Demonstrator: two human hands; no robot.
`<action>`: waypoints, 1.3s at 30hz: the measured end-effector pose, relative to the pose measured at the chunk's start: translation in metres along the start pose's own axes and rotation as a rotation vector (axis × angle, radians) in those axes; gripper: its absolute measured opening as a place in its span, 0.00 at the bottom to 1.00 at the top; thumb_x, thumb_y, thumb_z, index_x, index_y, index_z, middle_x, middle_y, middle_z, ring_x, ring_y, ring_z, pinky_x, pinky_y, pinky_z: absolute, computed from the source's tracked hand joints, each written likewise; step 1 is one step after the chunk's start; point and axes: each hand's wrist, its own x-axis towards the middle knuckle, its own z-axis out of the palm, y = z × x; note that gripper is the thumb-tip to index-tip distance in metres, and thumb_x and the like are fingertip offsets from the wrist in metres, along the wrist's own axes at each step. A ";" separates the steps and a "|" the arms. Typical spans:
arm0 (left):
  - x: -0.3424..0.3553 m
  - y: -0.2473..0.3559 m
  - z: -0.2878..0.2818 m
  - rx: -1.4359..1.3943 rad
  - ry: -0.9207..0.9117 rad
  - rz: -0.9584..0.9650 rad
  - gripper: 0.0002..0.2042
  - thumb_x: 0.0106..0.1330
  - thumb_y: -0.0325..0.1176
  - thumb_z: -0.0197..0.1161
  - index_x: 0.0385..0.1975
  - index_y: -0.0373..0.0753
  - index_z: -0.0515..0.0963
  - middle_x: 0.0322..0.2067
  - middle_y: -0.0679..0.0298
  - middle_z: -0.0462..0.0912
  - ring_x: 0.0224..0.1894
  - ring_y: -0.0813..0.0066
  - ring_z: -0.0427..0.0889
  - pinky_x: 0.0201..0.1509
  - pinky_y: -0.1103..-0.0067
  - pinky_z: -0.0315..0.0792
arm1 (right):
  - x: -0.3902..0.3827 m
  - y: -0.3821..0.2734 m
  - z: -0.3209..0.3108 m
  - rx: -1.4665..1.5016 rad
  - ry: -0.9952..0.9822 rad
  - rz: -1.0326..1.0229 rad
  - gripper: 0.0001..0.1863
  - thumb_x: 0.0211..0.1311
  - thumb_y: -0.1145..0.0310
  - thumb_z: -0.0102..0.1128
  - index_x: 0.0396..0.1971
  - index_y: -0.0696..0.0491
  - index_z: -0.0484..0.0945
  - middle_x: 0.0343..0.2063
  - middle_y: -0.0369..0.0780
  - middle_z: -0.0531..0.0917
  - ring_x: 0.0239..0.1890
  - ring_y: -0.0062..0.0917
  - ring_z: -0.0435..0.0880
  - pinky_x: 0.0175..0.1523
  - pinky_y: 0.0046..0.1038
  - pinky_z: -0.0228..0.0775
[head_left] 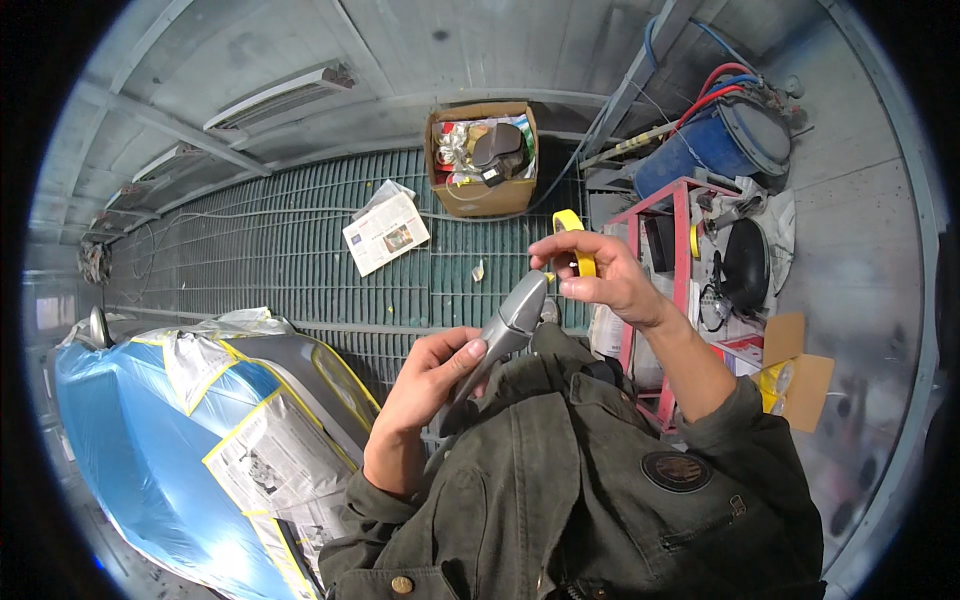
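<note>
My left hand [428, 378] is closed around a silver-grey car door handle [515, 318], which tilts up and to the right in front of my jacket. The lower part of the handle is partly hidden by my fingers. A roll of yellow masking tape [586, 262] hangs at the fingers of my right hand [618, 275], which grip it. Thumb and index finger of that hand are close to the handle's upper tip. A small bit of yellow tape [549, 277] shows between them and the tip.
At left stands a car part covered in blue plastic film [150, 430] and taped newspaper [275, 455]. A cardboard box [485, 200] and a newspaper sheet [386, 234] lie on the floor grating [290, 220]. A red-framed cart [682, 280] and blue barrel [700, 150] stand at right.
</note>
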 end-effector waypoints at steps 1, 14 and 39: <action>0.001 0.000 -0.002 -0.018 -0.028 0.016 0.18 0.75 0.41 0.57 0.50 0.30 0.78 0.26 0.67 0.79 0.27 0.84 0.76 0.31 0.86 0.67 | -0.001 -0.002 0.001 -0.050 0.023 -0.019 0.23 0.53 0.71 0.66 0.52 0.57 0.80 0.44 0.36 0.82 0.37 0.15 0.72 0.45 0.20 0.67; 0.008 0.004 -0.019 -0.272 -0.190 -0.012 0.21 0.70 0.45 0.61 0.44 0.27 0.77 0.27 0.62 0.78 0.21 0.78 0.75 0.25 0.82 0.67 | 0.004 -0.019 0.032 -0.534 0.218 -0.526 0.10 0.48 0.77 0.73 0.33 0.54 0.84 0.32 0.37 0.84 0.33 0.24 0.84 0.38 0.25 0.76; 0.018 0.000 0.006 0.032 -0.055 0.089 0.24 0.75 0.58 0.49 0.51 0.41 0.68 0.22 0.76 0.61 0.19 0.89 0.53 0.20 0.87 0.48 | 0.011 0.006 0.047 -1.175 0.425 -1.012 0.11 0.42 0.74 0.71 0.27 0.55 0.79 0.29 0.37 0.79 0.36 0.28 0.82 0.33 0.26 0.79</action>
